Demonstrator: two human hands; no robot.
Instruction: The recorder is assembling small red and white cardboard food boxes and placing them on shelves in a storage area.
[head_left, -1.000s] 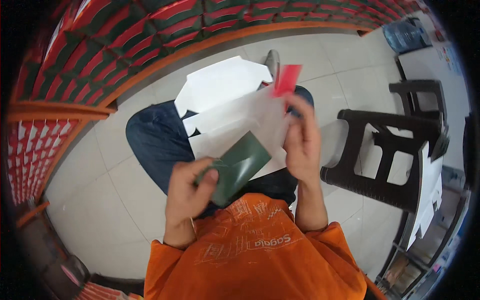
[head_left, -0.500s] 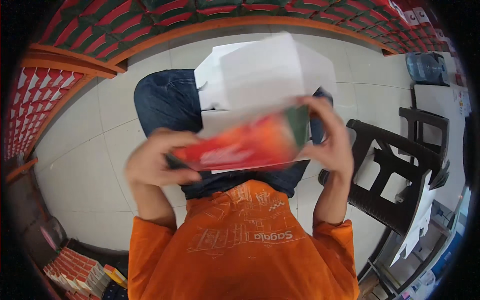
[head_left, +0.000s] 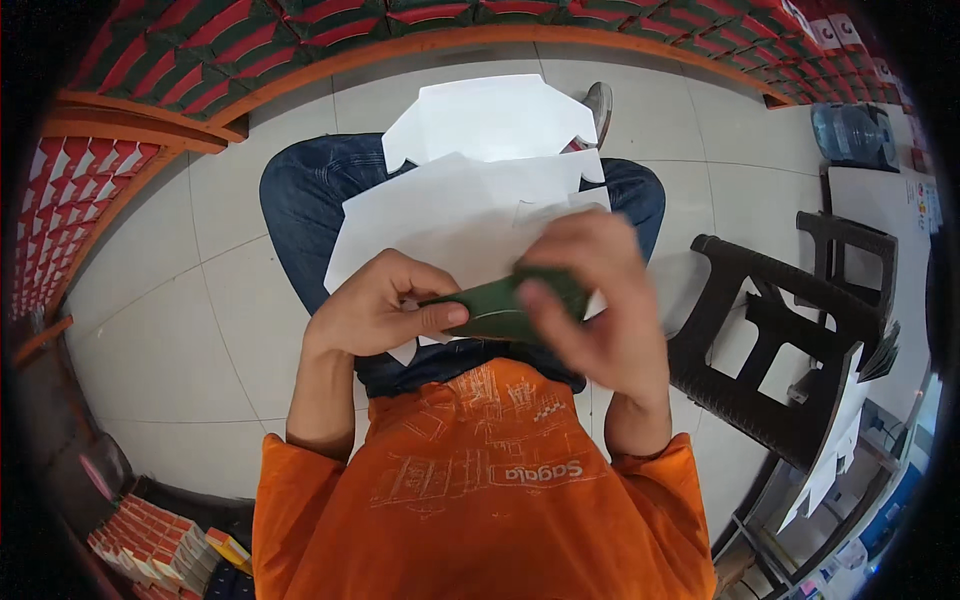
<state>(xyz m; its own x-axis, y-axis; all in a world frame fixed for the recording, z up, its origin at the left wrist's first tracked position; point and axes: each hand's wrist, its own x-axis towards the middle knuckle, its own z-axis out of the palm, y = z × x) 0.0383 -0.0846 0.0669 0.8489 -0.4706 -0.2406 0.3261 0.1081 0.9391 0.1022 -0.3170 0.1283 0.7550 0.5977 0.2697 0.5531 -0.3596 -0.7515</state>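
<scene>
A printed carton (head_left: pixel 490 310) is held crosswise above my lap, its dark green side showing. My left hand (head_left: pixel 382 305) pinches its left end, thumb on the near face. At the other end my right hand (head_left: pixel 608 300) is closed on the carton with the thumb on top, slightly smeared by motion. Under and beyond the hands, white die-cut cardboard blanks (head_left: pixel 400 215) lie over my thighs. A further white blank (head_left: pixel 500 115) sits at the far side, overlapping them. The carton's underside is hidden.
Racks of red and green folded cartons (head_left: pixel 430 12) line the far side, on an orange frame (head_left: pixel 400 48). A dark plastic stool (head_left: pixel 780 330) stands at the right, near a water jug (head_left: pixel 850 135). Stacked small boxes (head_left: pixel 155 545) sit at the lower left.
The carton has turned from its red-orange face to its green side and appears narrower. Both hands have come closer together. The white blanks on my lap have shifted and lie flatter.
</scene>
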